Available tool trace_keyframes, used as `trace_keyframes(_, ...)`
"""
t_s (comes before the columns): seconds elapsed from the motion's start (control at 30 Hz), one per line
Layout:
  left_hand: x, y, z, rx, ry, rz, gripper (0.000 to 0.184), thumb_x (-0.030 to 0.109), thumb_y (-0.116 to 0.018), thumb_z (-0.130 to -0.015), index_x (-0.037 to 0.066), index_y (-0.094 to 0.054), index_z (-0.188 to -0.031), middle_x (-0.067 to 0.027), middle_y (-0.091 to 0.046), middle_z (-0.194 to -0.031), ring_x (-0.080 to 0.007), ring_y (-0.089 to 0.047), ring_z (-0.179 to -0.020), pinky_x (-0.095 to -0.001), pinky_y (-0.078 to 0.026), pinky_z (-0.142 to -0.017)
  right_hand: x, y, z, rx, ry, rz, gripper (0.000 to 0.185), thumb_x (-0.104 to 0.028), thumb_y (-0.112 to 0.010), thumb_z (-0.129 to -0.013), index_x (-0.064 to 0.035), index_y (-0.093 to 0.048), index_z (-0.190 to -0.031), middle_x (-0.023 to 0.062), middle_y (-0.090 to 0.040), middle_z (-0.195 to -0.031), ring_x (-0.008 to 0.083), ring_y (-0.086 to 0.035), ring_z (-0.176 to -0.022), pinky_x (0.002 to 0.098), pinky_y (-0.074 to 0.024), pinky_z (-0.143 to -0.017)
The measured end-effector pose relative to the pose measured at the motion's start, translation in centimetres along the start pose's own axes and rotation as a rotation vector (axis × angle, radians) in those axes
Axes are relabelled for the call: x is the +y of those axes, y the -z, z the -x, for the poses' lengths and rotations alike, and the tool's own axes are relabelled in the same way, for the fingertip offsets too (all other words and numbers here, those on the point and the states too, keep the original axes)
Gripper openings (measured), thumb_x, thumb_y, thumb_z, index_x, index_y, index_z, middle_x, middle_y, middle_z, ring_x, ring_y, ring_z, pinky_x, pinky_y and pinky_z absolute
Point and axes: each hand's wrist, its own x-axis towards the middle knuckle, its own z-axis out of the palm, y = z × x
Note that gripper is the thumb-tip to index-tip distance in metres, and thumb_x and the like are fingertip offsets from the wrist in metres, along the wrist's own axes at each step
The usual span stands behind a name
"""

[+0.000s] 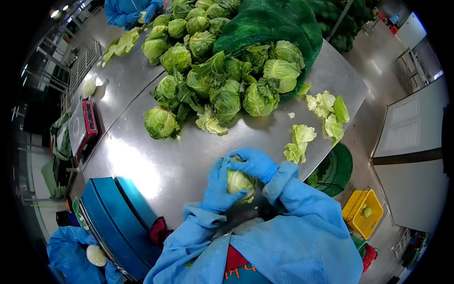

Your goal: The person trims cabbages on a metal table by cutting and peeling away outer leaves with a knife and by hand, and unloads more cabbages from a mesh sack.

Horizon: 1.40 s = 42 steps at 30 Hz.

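Clock directions run from the held cabbage. One steel table (pixel 189 158) spans the view. On it, toward 12 to 1 o'clock, one green mesh sack (pixel 283 23) spills into a heap of cabbages (pixel 226 105) reaching 11 o'clock; roughly two dozen, though overlap prevents an exact count. One green tub (pixel 344 165) stands at 3 o'clock, one yellow basket (pixel 352 207) beyond it, and one red scale (pixel 90 116) at 10 o'clock. Two other people show, at 11 (pixel 118 12) and 8 o'clock (pixel 66 248).

One cabbage (pixel 239 182) sits between two blue-gloved hands at the table's near edge. The left hand (pixel 216 190) cradles its side; the right hand (pixel 255 163) curls its fingers over the top. The step looks like handling its outer leaves; such work calls for a steady left hold and free right fingertips. Smallest, two loose-leaf clusters (pixel 300 137) (pixel 340 110) lie at 2 o'clock.
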Motion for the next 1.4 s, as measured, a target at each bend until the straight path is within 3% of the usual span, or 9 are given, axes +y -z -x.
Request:
trace_keyframes(0.2,-0.7,0.8,0.2,-0.012,0.032,0.465,0.122,0.037,-0.086,-0.066,0.003,-0.007,-0.153,-0.0224,-0.020,-0.155,-0.0382,-0.029,-0.139,-0.0464,-0.025,-0.115,3.3,0.5,-0.6,0.227,0.107,0.388,0.028,-0.036,-0.063,-0.090,-0.0130,-0.066,-0.106,0.0127,-0.067,-0.093,0.0322,-0.064,-0.081,0.0396,-0.0517,-0.074)
trace_keyframes(0.33,-2.3,1.8,0.6,-0.088,0.001,0.374,0.116,0.034,-0.088,-0.064,0.002,-0.017,-0.150,-0.0209,-0.030,-0.150,-0.0342,-0.033,-0.137,-0.0442,-0.027,-0.114,15.8,5.9,1.4,0.540,-0.116,0.677,0.028,-0.030,-0.065,-0.088,-0.0160,-0.063,-0.112,0.0097,-0.065,-0.088,0.0346,-0.063,-0.076,0.0419,-0.0515,-0.067)
trace_keyframes(0.47,-4.3,2.2,0.9,-0.068,0.078,0.639,0.105,0.031,-0.089,-0.063,0.002,-0.030,-0.144,-0.0167,-0.040,-0.143,-0.0285,-0.039,-0.133,-0.0402,-0.030,-0.112,10.7,8.7,5.5,0.772,-0.078,0.548,0.038,-0.024,-0.071,-0.085,-0.0158,-0.062,-0.121,0.0079,-0.062,-0.083,0.0267,-0.062,-0.074,0.0364,-0.0506,-0.068)
trace_keyframes(0.6,-5.2,2.5,0.3,-0.080,0.195,0.825,0.101,0.027,-0.090,-0.061,0.003,-0.033,-0.141,-0.0143,-0.043,-0.140,-0.0267,-0.041,-0.131,-0.0395,-0.033,-0.111,2.5,2.2,5.4,0.242,-0.211,-0.097,0.058,-0.036,-0.080,-0.078,-0.0118,-0.060,-0.127,0.0004,-0.056,-0.086,0.0103,-0.052,-0.076,0.0266,-0.0476,-0.072)
trace_keyframes(0.77,-6.1,2.2,0.3,-0.106,0.219,0.799,0.103,0.024,-0.091,-0.059,0.002,-0.032,-0.141,-0.0150,-0.044,-0.139,-0.0263,-0.043,-0.129,-0.0403,-0.035,-0.109,1.9,-1.5,2.4,-0.036,-0.307,-0.256,0.065,-0.043,-0.075,-0.082,-0.0063,-0.055,-0.131,0.0083,-0.063,-0.093,0.0152,-0.059,-0.084,0.0287,-0.0494,-0.081)
trace_keyframes(0.87,-6.4,1.7,0.2,-0.078,0.255,0.787,0.101,0.025,-0.091,-0.060,0.002,-0.033,-0.140,-0.0153,-0.046,-0.136,-0.0260,-0.045,-0.127,-0.0404,-0.037,-0.107,2.9,-2.1,2.2,0.029,0.163,-0.077,0.050,-0.038,-0.068,-0.087,-0.0092,-0.056,-0.126,0.0103,-0.065,-0.095,0.0211,-0.064,-0.084,0.0332,-0.0519,-0.077)
trace_keyframes(0.97,-5.4,2.0,-0.2,-0.099,0.287,0.867,0.100,0.023,-0.091,-0.060,0.002,-0.035,-0.140,-0.0149,-0.047,-0.135,-0.0250,-0.046,-0.125,-0.0393,-0.038,-0.107,0.9,-2.1,2.5,0.038,0.074,0.543,0.037,-0.031,-0.061,-0.090,-0.0137,-0.058,-0.122,0.0114,-0.066,-0.100,0.0310,-0.066,-0.086,0.0402,-0.0530,-0.074)
trace_keyframes(1.27,-4.9,2.0,1.5,0.021,0.404,1.028,0.078,0.024,-0.084,-0.071,-0.002,-0.045,-0.134,-0.0136,-0.055,-0.127,-0.0236,-0.053,-0.118,-0.0365,-0.043,-0.100,15.5,6.2,5.5,0.681,-0.126,0.632,0.029,-0.034,-0.061,-0.090,-0.0165,-0.064,-0.114,0.0115,-0.068,-0.094,0.0328,-0.065,-0.077,0.0412,-0.0517,-0.072)
trace_keyframes(1.4,-2.6,0.7,1.0,0.101,0.684,1.254,0.063,0.029,-0.073,-0.084,-0.005,-0.047,-0.131,-0.0142,-0.055,-0.127,-0.0233,-0.054,-0.116,-0.0342,-0.045,-0.096,6.8,5.7,7.4,0.513,-0.329,0.201,0.045,-0.044,-0.067,-0.087,-0.0160,-0.063,-0.122,0.0105,-0.068,-0.096,0.0249,-0.062,-0.075,0.0337,-0.0510,-0.073)
